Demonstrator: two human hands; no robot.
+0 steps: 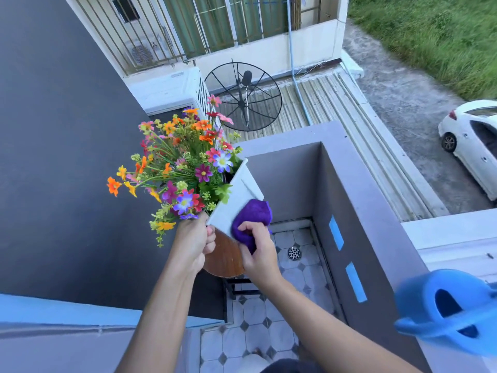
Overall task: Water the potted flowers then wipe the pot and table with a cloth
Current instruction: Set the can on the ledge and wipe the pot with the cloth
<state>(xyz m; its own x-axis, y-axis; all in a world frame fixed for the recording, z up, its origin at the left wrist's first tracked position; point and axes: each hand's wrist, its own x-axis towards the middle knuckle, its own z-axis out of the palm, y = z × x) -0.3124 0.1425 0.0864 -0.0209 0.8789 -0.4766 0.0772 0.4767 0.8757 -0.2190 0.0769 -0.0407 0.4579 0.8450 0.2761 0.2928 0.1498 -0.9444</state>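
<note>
Wiping stage: L hand (195, 239) clamps tilted white pot (236, 200) rim above round table (224, 258); R hand (256, 247) fist-grips purple cloth (251, 218) on pot side. Watering can (446, 310) parked well right of pot, watering prob done; table wipe left

A black satellite dish (243, 96) sits on the roof below, near an air conditioner unit (168, 88). A white car (473, 141) is parked beside grass (430, 36). A floor drain (294, 253) lies in the tiles.
</note>
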